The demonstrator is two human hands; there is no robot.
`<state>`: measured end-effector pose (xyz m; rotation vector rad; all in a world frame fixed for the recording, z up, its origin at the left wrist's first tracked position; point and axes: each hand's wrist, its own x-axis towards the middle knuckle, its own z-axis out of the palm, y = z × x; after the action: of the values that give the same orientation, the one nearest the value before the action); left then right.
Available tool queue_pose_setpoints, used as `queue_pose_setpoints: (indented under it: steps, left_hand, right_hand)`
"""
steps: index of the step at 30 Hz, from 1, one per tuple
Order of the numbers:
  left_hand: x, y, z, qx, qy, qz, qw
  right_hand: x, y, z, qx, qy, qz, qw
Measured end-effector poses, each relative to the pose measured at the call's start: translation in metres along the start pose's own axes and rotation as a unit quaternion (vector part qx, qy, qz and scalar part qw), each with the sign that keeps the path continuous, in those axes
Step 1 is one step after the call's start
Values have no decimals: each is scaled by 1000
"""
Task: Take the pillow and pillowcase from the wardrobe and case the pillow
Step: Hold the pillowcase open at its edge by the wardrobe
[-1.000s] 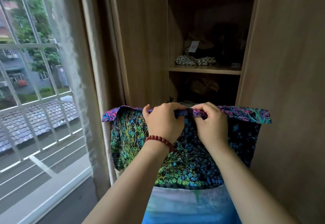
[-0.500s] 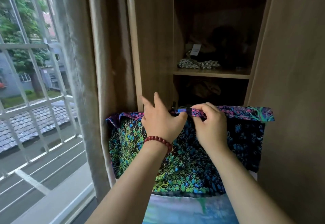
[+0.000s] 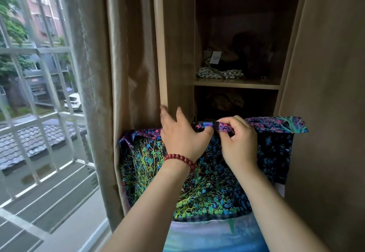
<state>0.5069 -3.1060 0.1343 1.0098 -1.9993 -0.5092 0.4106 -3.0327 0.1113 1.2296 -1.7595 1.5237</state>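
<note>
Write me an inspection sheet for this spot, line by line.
Surface: no worktop seen; a shelf in the wardrobe holds things.
Job's things: pillowcase hangs unfolded before the open wardrobe; pillow not clearly seen.
Clutter: spotted cloth and a tagged item on the shelf.
Hands: right hand pinches the pillowcase's top hem; left hand at the same hem, fingers straight.
Cables: nothing seen.
Surroundings: curtain and barred window to the left.

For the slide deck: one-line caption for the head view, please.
Right hand pinches the top edge of the patterned pillowcase before the open wardrobe; left hand rests on it, fingers straight.
</note>
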Motion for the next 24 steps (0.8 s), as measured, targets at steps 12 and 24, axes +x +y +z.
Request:
queue_pose_setpoints:
  steps: [12, 24]
  left_hand:
    - [9, -16, -24, -22, -38, 16, 999]
    - [-4, -1, -4, -96, -35, 96, 990]
  right_hand:
    - [-10, -24, 15, -6, 7, 10, 1000]
    - [-17, -16, -4, -43, 29, 19, 998]
